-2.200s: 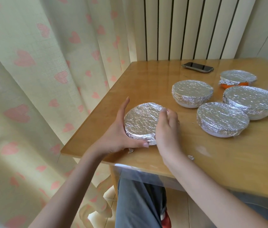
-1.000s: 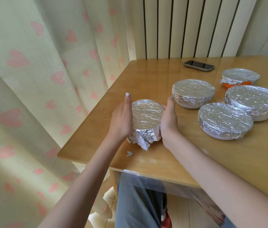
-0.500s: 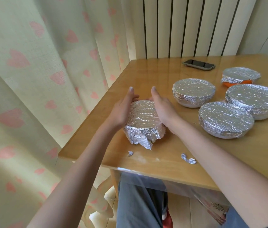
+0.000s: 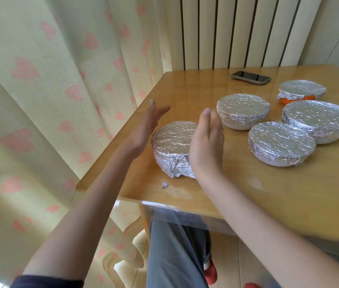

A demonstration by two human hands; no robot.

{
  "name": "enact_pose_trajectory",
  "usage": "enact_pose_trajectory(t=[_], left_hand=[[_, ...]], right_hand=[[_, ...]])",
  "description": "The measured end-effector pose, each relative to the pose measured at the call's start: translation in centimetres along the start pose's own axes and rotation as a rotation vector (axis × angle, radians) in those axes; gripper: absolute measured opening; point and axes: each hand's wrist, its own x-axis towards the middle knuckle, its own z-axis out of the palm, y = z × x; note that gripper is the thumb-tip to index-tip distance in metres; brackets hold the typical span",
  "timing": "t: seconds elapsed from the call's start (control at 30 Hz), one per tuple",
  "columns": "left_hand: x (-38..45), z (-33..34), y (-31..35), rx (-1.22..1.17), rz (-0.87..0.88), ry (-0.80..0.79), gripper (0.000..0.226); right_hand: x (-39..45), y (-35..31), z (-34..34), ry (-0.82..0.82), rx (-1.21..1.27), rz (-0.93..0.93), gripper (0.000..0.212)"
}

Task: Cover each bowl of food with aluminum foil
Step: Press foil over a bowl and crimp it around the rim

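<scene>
A foil-covered bowl [image 4: 172, 146] sits near the table's left front corner, its foil crumpled down the near side. My left hand [image 4: 145, 127] is raised just left of it, fingers straight, not touching it. My right hand [image 4: 207, 142] hovers at its right side with straight fingers, hiding the bowl's right edge. Farther right stand other foil-covered bowls: one white [image 4: 242, 110], one nearer [image 4: 279, 143], one larger [image 4: 320, 120], and an orange one [image 4: 300, 91] at the back.
The wooden table [image 4: 247, 194] has a phone [image 4: 249, 77] at the back and a small foil scrap [image 4: 164, 185] near the front edge. A heart-patterned curtain [image 4: 50, 90] hangs at the left, a radiator behind. My legs are under the table.
Both hands have let go of the near bowl's sides and lifted off it, spreading apart with straight fingers. The bowl stays in place.
</scene>
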Motion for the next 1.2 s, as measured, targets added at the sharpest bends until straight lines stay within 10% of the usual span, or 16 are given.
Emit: enact_pose_trajectory(t=[0.17,0.57,0.67,0.8,0.97,1.2], left_hand=[[0.6,1.0,-0.5,-0.035,-0.078,-0.129,0.067],[-1.3,4.1,-1.1,-0.117,-0.15,0.409,0.073],[-1.6,3.2,-0.6,-0.019,-0.159,0.354,0.083],[-0.7,1.0,0.5,0.13,-0.026,0.324,0.093],[0.4,1.7,0.4,-0.044,-0.054,0.026,0.076],[0.2,2.2,0.5,-0.02,-0.158,0.043,0.074]], right_hand=[[-1.1,1.1,1.8,0.066,0.068,0.084,0.052],[3.7,1.0,-0.3,-0.279,0.031,0.195,0.072],[4.5,1.1,-1.2,-0.275,0.03,0.163,0.072],[3.0,1.9,-2.8,0.134,0.215,0.149,0.059],[-0.9,2.1,-0.2,0.04,0.253,0.245,0.049],[0.9,2.0,1.4,0.077,0.234,0.315,0.054]])
